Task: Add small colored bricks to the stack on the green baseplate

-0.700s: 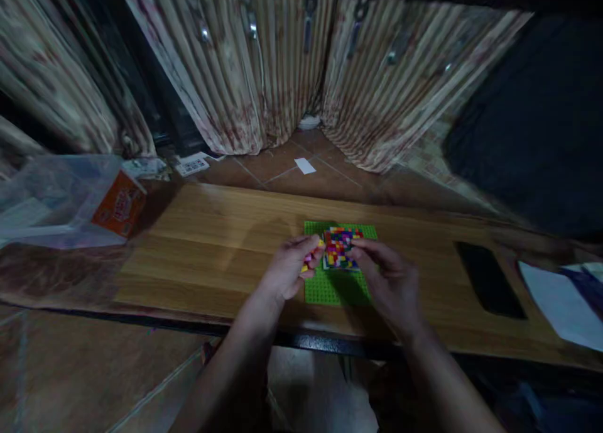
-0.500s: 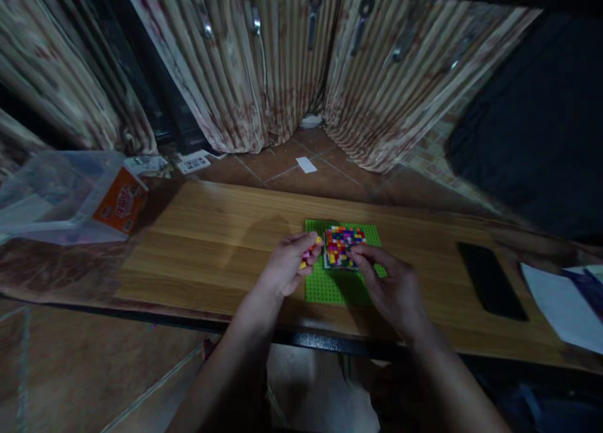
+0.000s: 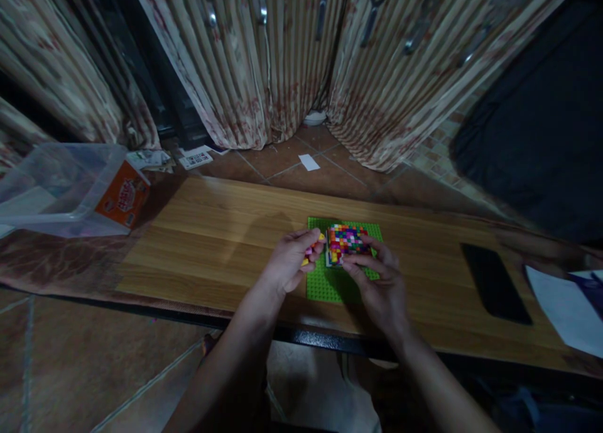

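A multicoloured block of small bricks (image 3: 347,242) sits on a green baseplate (image 3: 330,285) near the middle of the wooden tabletop (image 3: 217,244). The right hand (image 3: 379,286) curls around its near and right sides, fingertips touching it, seemingly to steady it. The left hand (image 3: 288,264) is closed on a few loose yellow and pink bricks (image 3: 311,252) just beside the block's left edge. A black phone (image 3: 494,282) lies well apart to the right, a clear plastic bin (image 3: 61,188) far left.

Baseplate (image 3: 330,285) partly under both hands, white paper (image 3: 565,307) cut off at right edge, box label (image 3: 123,197) unreadable
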A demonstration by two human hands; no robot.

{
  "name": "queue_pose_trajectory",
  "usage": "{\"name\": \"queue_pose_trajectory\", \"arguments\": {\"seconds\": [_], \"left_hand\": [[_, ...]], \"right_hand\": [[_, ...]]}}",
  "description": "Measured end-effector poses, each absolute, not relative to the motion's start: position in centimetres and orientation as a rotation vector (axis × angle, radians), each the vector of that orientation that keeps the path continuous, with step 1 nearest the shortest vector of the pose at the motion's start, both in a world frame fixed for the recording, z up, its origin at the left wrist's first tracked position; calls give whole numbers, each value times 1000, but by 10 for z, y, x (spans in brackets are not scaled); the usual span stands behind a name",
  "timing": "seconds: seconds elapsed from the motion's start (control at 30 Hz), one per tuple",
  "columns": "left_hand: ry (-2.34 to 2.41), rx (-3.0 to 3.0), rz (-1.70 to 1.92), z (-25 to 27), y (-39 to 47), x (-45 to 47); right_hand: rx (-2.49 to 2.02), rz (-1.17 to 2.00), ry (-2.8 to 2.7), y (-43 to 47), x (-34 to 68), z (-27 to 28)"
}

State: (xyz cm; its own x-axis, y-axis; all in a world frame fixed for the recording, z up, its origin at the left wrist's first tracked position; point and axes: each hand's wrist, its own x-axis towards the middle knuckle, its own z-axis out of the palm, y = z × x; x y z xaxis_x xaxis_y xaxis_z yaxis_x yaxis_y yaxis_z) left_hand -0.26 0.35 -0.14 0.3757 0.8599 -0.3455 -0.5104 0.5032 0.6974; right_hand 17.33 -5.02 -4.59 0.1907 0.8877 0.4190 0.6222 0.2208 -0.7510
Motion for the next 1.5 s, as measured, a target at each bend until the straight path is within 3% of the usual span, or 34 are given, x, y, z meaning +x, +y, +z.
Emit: {"name": "queue_pose_trajectory", "arguments": {"seconds": [0.6,1.5], "left_hand": [[781,542,925,-5,3,1],[768,728,714,-6,-4,10]], "right_hand": [[-1450,424,-1253,-47,155,-57],[-1309,253,-1648,-49,159,-22]]}}
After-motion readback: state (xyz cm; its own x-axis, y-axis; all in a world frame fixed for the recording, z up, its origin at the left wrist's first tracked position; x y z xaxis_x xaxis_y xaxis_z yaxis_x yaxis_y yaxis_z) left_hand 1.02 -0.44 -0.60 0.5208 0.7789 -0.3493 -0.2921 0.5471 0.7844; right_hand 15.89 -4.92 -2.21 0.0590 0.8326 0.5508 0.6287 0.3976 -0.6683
